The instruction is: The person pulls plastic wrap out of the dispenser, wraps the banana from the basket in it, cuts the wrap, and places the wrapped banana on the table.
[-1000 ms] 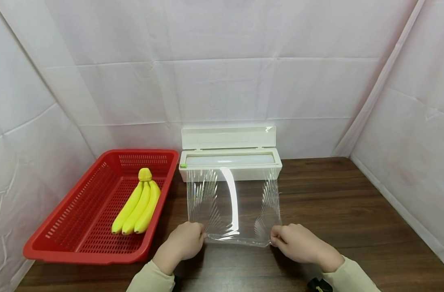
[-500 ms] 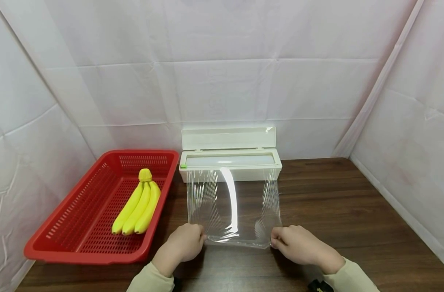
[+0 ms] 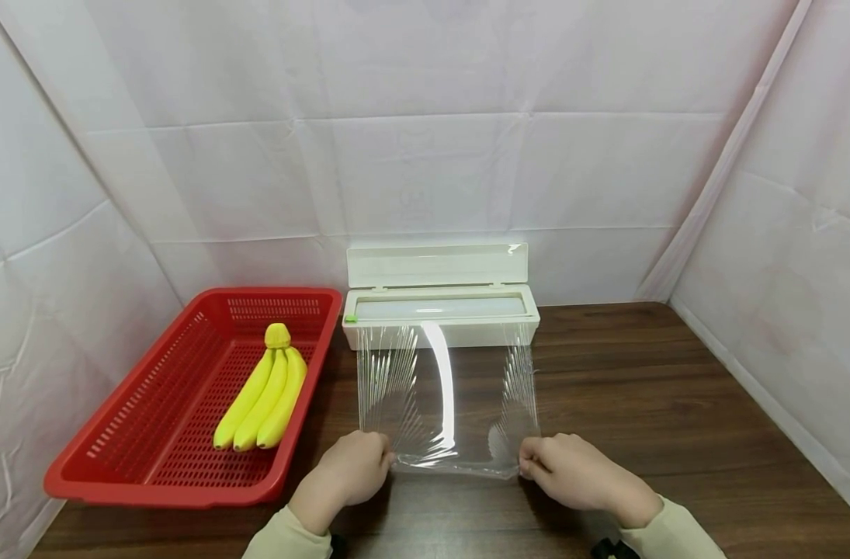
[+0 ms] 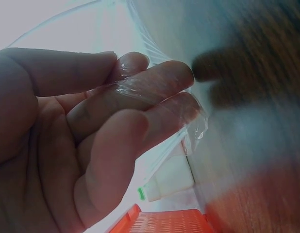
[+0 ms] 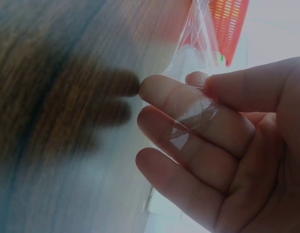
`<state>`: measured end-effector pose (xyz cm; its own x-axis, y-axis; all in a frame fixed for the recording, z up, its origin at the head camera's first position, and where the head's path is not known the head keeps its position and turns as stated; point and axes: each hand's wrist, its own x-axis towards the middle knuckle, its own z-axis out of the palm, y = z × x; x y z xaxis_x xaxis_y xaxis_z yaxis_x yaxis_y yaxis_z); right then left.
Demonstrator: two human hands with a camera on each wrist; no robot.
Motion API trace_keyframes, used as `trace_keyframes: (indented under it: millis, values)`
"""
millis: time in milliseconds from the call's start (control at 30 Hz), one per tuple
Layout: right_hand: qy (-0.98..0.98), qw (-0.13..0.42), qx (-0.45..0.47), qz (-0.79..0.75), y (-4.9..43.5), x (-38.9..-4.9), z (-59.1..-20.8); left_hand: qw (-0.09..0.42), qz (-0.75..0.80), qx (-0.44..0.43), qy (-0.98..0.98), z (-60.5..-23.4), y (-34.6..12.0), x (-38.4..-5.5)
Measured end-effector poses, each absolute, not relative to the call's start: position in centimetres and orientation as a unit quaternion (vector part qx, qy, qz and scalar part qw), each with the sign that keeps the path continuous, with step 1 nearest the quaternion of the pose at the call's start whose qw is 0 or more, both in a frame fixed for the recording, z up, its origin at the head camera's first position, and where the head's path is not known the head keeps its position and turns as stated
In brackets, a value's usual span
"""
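A sheet of clear plastic wrap (image 3: pixel 466 396) stretches from the front of a white wrap dispenser (image 3: pixel 438 334) toward the person. At its near left corner the left hand (image 3: pixel 355 468) pinches the film between thumb and index finger; the left wrist view shows the wrap (image 4: pixel 135 87) lying across the other fingers. The right hand (image 3: pixel 571 468) pinches the near right corner in the same way, with loose film (image 5: pixel 196 114) over its fingers in the right wrist view. Inside the dispenser lies a roll (image 3: pixel 438 307), under a raised lid (image 3: pixel 438 265).
To the left stands a red plastic basket (image 3: pixel 166 494) holding a bunch of yellow bananas (image 3: pixel 262 400). Everything rests on a dark wooden table (image 3: pixel 648 388). White cloth (image 3: pixel 425 155) hangs behind and at both sides. A small green tab (image 3: pixel 351 318) sits on the dispenser's left end.
Both hands have shifted very slightly toward the person, still holding the wrap's corners. The dispenser, basket and bananas stay where they were.
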<state>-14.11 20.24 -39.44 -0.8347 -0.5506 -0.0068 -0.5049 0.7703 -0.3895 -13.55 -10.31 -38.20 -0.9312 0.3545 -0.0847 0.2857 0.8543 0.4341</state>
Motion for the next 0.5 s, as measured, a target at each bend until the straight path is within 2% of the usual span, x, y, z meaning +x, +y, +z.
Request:
trace_keyframes:
  millis: [500]
  values:
    - [0.937, 0.063, -0.281, -0.197, 20.28, -13.92, -39.38, 0.075, 0.207, 0.170, 0.960, -37.95, -10.30, -13.17]
